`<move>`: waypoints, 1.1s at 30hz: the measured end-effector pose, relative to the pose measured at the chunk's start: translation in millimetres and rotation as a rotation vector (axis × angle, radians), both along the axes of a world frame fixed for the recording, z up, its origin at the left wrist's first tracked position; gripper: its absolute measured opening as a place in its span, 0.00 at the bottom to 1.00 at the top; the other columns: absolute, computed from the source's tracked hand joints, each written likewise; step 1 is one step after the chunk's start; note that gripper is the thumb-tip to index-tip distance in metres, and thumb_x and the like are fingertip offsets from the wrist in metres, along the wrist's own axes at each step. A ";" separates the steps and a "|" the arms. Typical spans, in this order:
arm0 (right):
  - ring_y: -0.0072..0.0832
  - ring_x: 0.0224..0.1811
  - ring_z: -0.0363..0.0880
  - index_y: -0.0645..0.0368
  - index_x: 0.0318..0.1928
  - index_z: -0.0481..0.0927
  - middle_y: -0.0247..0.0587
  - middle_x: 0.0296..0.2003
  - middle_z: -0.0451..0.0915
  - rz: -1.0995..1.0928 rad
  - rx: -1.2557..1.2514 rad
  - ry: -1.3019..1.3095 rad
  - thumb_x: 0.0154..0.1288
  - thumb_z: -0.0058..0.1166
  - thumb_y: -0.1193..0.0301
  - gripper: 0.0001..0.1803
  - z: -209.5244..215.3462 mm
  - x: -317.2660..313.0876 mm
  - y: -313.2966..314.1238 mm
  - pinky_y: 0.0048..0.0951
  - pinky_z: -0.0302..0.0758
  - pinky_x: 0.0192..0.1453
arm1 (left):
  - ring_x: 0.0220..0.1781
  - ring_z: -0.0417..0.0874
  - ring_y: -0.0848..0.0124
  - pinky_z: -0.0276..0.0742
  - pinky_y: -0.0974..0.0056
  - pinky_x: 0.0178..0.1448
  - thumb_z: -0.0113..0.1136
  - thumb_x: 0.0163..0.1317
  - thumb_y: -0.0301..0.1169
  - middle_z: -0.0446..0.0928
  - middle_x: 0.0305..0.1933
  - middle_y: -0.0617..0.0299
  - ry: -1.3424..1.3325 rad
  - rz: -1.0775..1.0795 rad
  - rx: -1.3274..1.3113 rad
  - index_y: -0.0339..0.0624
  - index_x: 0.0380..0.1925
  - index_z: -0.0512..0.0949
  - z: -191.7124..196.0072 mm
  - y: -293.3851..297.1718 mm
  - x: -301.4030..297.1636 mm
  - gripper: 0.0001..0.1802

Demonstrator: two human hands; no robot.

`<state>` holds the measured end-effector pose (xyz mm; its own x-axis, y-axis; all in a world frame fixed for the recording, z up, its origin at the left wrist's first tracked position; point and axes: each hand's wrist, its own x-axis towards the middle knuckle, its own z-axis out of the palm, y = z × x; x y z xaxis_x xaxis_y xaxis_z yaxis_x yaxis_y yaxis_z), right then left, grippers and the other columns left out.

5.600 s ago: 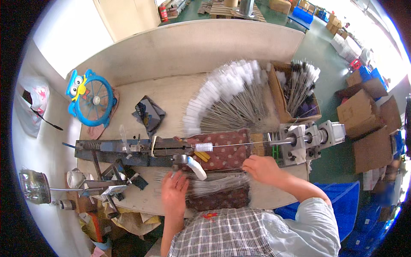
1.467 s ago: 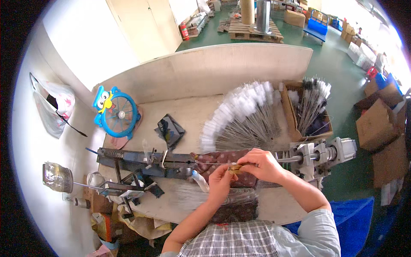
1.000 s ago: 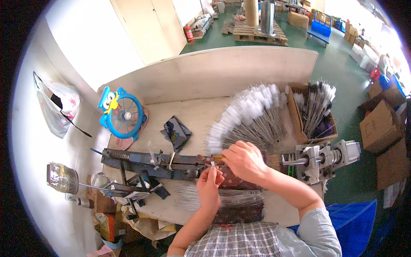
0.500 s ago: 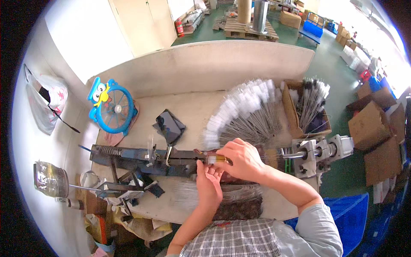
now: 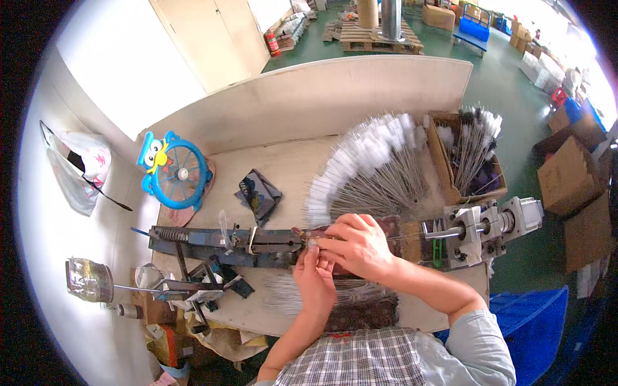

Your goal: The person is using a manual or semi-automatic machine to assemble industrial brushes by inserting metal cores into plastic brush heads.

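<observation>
1. one dark rail [image 5: 273,247] ends just beside the fingertips.
2. left hand [image 5: 315,276] pinches narrowly at a small pale piece [image 5: 313,243], which sits between both hands at the rail's end; probably light, best held by its sides.
3. right hand [image 5: 360,248] curls close over it; its grip i cannot tell.
4. thin wire [image 5: 405,237] runs toward the spindle [image 5: 454,231]; likely springy, easily bent.

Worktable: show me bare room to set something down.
Widest: the worktable behind the dark folded bundle, between the blue fan and white brushes, up to the back panel. Smaller: front-left of the wires. Crowded: around left hand and right hand.
</observation>
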<state>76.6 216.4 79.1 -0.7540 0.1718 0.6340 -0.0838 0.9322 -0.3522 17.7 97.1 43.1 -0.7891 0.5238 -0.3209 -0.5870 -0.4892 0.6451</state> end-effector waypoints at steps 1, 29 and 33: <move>0.29 0.44 0.74 0.46 0.35 0.82 0.27 0.35 0.78 0.003 -0.001 0.001 0.45 0.62 0.64 0.13 0.6 2.5 2.6 0.33 0.69 0.45 | 0.44 0.77 0.73 0.72 0.66 0.50 0.52 0.63 0.27 0.75 0.44 0.62 0.004 -0.010 -0.016 0.38 0.40 0.72 0.3 0.7 -0.1 0.07; 0.31 0.44 0.75 0.52 0.37 0.83 0.32 0.38 0.79 0.000 -0.004 -0.097 0.42 0.64 0.67 0.16 6.7 -3.7 -5.1 0.34 0.71 0.47 | 0.38 0.79 0.72 0.74 0.67 0.45 0.52 0.62 0.27 0.77 0.37 0.61 -0.120 0.028 0.091 0.38 0.34 0.74 -7.4 1.4 -0.7 0.05; 0.31 0.44 0.75 0.52 0.38 0.83 0.31 0.38 0.79 0.001 -0.044 -0.063 0.41 0.65 0.67 0.17 3.9 -0.9 -6.7 0.33 0.70 0.45 | 0.38 0.79 0.72 0.75 0.67 0.45 0.52 0.62 0.27 0.77 0.37 0.61 -0.110 -0.006 0.117 0.38 0.34 0.74 -2.7 0.7 -0.6 0.05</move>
